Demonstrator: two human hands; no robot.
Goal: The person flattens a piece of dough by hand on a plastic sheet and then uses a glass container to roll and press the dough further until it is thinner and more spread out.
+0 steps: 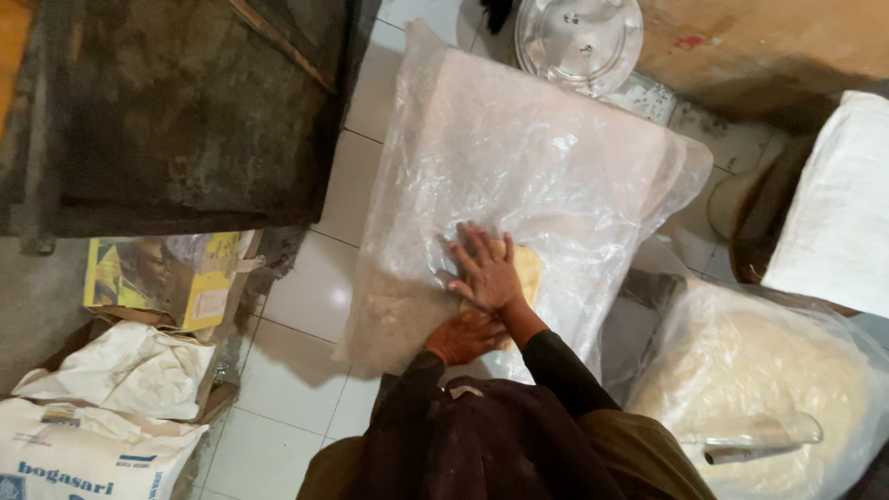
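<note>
1. Straight ahead of the torso, close in: pale yellow flat piece (529, 268), lying on the big clear plastic sack (519, 148) that rests on the tiled floor (296, 296).
2. Right hand (486, 270): laid flat on the piece, palm down, fingers spread and pointing away and slightly left. Nothing clamped, just pressing.
3. Left hand (463, 337): nearer the body, just behind the right wrist, curled, at the near edge of the piece. Cannot tell whether gripping anything; fingertips hidden.
4. Hands close together, one in front of the other, left almost touching the right wrist.
5. Piece mostly covered; only a strip showing to the right of the right hand, plus a sliver by the left hand. Long axis hard to call. Cannot tell if on top of the plastic film or under it.
6. Nearer hand: right already on it, left at its near rim.
7. Sack long axis running away from the body, tilted a bit right; lower end with brownish contents, left of the hands.
8. Around: metal lid (579, 37) beyond the sack's far end; second clear bag (750, 370) of pale stuff to the right, well apart from the hands; yellow carton (157, 278) and white sack (83, 454) to the left.
</note>
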